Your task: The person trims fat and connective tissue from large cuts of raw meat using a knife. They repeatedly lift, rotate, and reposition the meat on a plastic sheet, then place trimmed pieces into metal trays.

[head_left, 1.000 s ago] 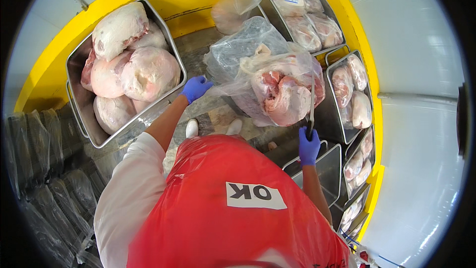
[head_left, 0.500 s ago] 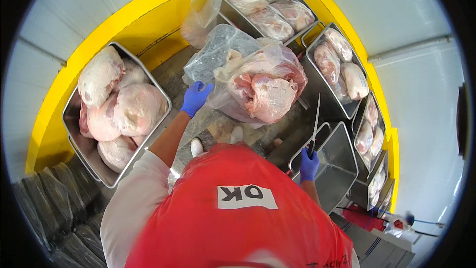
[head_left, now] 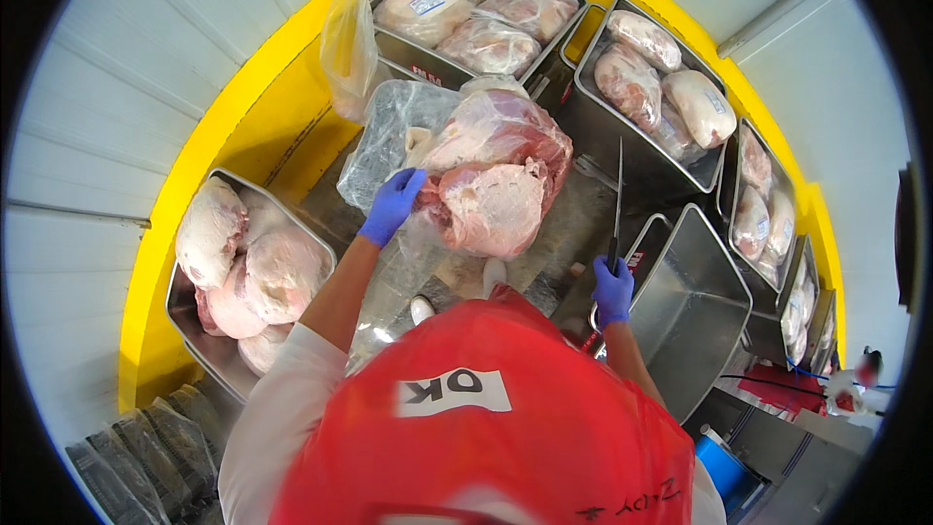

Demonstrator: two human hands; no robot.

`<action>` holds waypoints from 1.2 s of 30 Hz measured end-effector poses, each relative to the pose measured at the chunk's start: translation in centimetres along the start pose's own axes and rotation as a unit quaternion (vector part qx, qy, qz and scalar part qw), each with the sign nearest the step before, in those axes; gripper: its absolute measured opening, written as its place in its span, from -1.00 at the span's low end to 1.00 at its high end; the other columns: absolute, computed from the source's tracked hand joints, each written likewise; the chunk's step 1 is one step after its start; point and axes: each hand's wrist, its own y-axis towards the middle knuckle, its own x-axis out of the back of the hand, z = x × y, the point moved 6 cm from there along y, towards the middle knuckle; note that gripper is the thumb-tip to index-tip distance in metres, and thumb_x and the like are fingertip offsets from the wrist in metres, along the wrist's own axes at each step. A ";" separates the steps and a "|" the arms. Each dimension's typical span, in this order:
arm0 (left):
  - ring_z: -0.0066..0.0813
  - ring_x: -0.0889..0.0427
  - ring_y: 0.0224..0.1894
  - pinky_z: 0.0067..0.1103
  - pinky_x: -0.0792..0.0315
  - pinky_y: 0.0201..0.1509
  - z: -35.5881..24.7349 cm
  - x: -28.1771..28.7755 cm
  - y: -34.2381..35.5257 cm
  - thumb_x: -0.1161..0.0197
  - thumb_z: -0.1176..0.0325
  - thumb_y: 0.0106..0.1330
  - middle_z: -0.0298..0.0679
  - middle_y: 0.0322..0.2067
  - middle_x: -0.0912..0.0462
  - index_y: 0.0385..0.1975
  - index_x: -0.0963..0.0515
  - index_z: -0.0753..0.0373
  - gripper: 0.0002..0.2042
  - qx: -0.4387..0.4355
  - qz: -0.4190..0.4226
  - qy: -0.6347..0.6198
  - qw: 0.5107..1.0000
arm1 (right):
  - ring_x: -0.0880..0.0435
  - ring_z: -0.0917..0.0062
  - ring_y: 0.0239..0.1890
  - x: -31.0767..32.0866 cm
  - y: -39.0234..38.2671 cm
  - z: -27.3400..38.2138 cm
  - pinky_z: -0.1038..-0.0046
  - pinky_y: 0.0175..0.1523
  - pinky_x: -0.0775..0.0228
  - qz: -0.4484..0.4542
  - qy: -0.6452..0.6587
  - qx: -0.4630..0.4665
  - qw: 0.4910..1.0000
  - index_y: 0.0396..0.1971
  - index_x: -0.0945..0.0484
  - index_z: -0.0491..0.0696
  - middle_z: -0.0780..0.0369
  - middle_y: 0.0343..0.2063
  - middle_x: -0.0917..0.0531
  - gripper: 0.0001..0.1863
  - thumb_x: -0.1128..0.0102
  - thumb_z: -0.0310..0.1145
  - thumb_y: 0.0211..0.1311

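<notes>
A large cut of raw meat, red with pale fat, stands in front of me at the middle. Clear plastic lies spread beside its left and far sides. My left hand, in a blue glove, has its fingers closed on the left edge of the meat; the fingertips are partly hidden. In my blue-gloved right hand is a long thin knife, held by its black handle. The blade points away from me, upright in the view and apart from the meat.
At the left a metal tub holds several pale pieces of meat. Metal bins of bagged meat line the far and right sides. A metal bin without meat stands beside my right hand. Another clear bag hangs by the yellow wall base.
My left hand has moved onto the meat's left edge, and its fingers have closed. Less plastic covers the meat's near side. The knife stays in my right hand; the whole view has shifted.
</notes>
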 end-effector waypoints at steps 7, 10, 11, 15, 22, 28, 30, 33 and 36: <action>-0.34 -0.66 0.11 -0.40 -0.53 0.19 5.3 0.3 -3.0 -0.01 -0.40 0.46 -0.23 0.15 -0.65 0.32 -0.51 0.14 -0.25 0.268 0.018 -0.144 0.952 | -0.36 0.74 -0.65 -2.2 6.3 -0.1 0.56 -0.58 -0.20 0.074 0.035 -0.012 0.997 -0.29 -0.61 -0.01 0.44 -0.61 -0.45 -0.85 -0.36 -0.27 0.35; -0.31 -0.64 0.16 -0.35 -0.55 0.19 6.3 -0.6 -3.4 0.01 -0.41 0.46 -0.22 0.22 -0.61 0.36 -0.47 0.11 -0.25 0.275 0.018 -0.250 0.928 | -0.38 0.74 -0.64 -3.7 8.5 0.3 0.56 -0.56 -0.24 0.112 0.034 -0.026 0.993 -0.30 -0.59 -0.01 0.44 -0.59 -0.45 -0.85 -0.35 -0.28 0.35; -0.30 -0.63 0.18 -0.33 -0.55 0.19 6.5 -0.8 -3.4 0.01 -0.41 0.47 -0.22 0.24 -0.60 0.37 -0.46 0.10 -0.25 0.272 0.020 -0.284 0.919 | -0.39 0.73 -0.64 -4.2 9.1 0.2 0.56 -0.56 -0.26 0.124 0.034 -0.025 0.991 -0.29 -0.59 -0.01 0.43 -0.60 -0.45 -0.85 -0.35 -0.28 0.35; -0.34 -0.66 0.13 -0.39 -0.55 0.20 6.7 -1.0 -2.6 -0.09 -0.24 0.52 -0.19 0.09 -0.70 0.28 -0.55 0.20 -0.37 0.294 -0.058 -0.260 0.918 | -0.41 0.71 -0.66 -6.8 9.3 2.9 0.56 -0.57 -0.26 0.135 0.068 -0.050 0.987 -0.23 -0.59 -0.04 0.41 -0.61 -0.48 -0.84 -0.34 -0.30 0.36; -0.46 -0.69 -0.02 -0.51 -0.54 0.14 2.9 -0.4 4.9 -0.16 -0.04 0.56 -0.21 0.02 -0.73 0.14 -0.65 0.35 -0.48 0.152 -0.039 -0.172 0.973 | -0.51 0.66 -0.58 -11.1 8.4 2.6 0.53 -0.47 -0.39 0.103 0.136 -0.087 0.981 -0.19 -0.58 -0.07 0.34 -0.50 -0.58 -0.86 -0.30 -0.33 0.41; -0.44 -0.61 0.18 -0.51 -0.46 0.31 -2.6 -4.7 9.1 0.03 -0.04 0.65 -0.21 0.19 -0.64 0.30 -0.55 0.28 -0.47 0.155 0.184 -0.144 0.960 | -0.70 0.46 -0.22 -14.1 8.4 2.1 0.38 -0.15 -0.57 -0.060 0.189 -0.134 0.971 0.02 -0.58 -0.13 0.20 -0.19 -0.71 -0.71 -0.26 -0.26 0.47; -0.45 -0.56 0.24 -0.52 -0.43 0.34 0.7 -5.8 10.5 0.05 -0.04 0.66 -0.21 0.26 -0.58 0.32 -0.54 0.26 -0.46 0.160 0.228 -0.270 0.922 | -0.71 0.41 -0.10 -14.9 8.5 2.3 0.33 -0.03 -0.59 -0.094 0.214 -0.130 0.964 0.12 -0.54 -0.14 0.16 -0.07 -0.71 -0.63 -0.23 -0.22 0.49; -0.47 -0.49 0.30 -0.55 -0.33 0.41 0.3 -6.0 11.4 0.09 -0.03 0.67 -0.20 0.29 -0.54 0.40 -0.44 0.27 -0.45 0.202 0.272 -0.170 0.925 | -0.70 0.38 0.03 -15.8 9.1 1.8 0.30 0.13 -0.57 -0.088 0.262 -0.137 0.951 0.26 -0.44 -0.19 0.12 0.07 -0.67 -0.50 -0.17 -0.13 0.54; -0.46 -0.50 0.26 -0.57 -0.32 0.41 0.5 -5.9 12.6 0.09 -0.05 0.67 -0.18 0.26 -0.56 0.46 -0.34 0.27 -0.41 0.194 0.285 -0.111 0.932 | -0.68 0.35 0.07 -15.7 9.2 1.3 0.28 0.17 -0.56 -0.092 0.216 -0.124 0.964 0.26 -0.42 -0.21 0.10 0.11 -0.65 -0.46 -0.13 -0.08 0.56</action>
